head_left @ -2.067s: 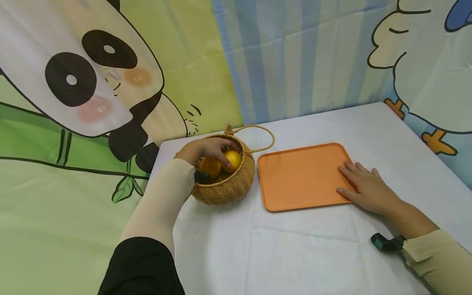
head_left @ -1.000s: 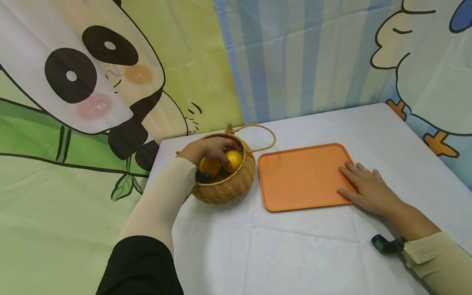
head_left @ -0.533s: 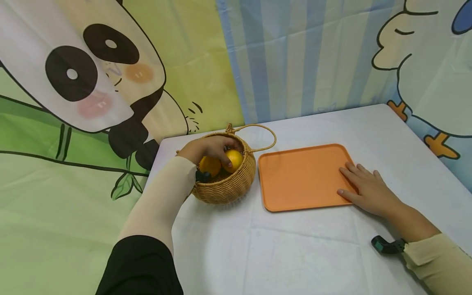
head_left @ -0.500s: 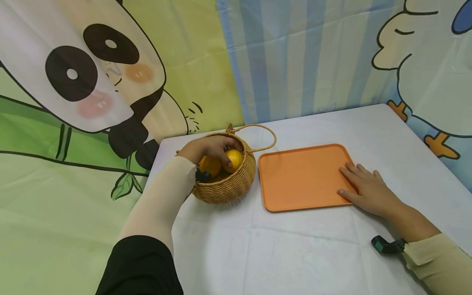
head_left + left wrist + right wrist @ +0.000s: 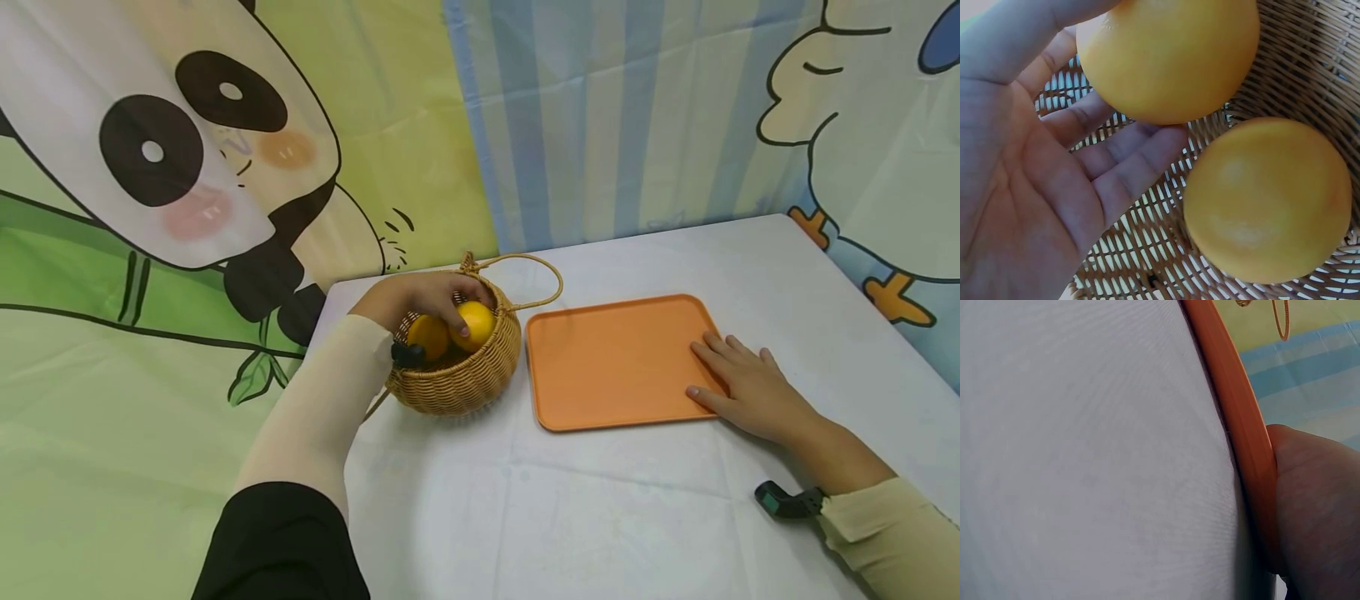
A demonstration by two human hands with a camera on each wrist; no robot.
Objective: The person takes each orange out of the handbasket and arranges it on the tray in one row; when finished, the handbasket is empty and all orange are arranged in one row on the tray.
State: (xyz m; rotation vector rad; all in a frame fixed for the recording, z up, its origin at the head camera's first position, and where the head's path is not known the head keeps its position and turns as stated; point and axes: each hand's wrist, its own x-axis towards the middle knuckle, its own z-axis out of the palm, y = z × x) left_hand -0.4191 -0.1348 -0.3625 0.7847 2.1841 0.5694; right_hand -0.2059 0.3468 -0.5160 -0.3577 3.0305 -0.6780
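Backdrop (image 5: pixel 570 125) first, biggest of all: filled the far side, showed a cartoon panda (image 5: pixel 225 158) on the left, ran through pale blue stripes in the middle and finished with a white bird (image 5: pixel 892 192) on the right. Down to the table (image 5: pixel 600 508): spread out in white, faintly creased toward the front. Then the orange tray (image 5: pixel 615 367): lay flat near the middle of the tabletop. Over to the wicker basket (image 5: pixel 480 383): sat just left of the tray, near the back edge, open at the top.

Right hand (image 5: pixel 750 387) now: lay outstretched, with fingers spread over the tray's right end, touching the rim. Left hand (image 5: pixel 431 298): was down in the basket mouth, gripping, thumb on one side and fingers curved around the other!

Yellow fruit (image 5: pixel 1172 69) in that grip: sat inside the basket, round and smooth. Second fruit (image 5: pixel 1269 206): rested just beside the first, against the wicker. Smallest of the lot, black wrist device (image 5: pixel 787 500): poked out beside the right wrist, with a green patch.
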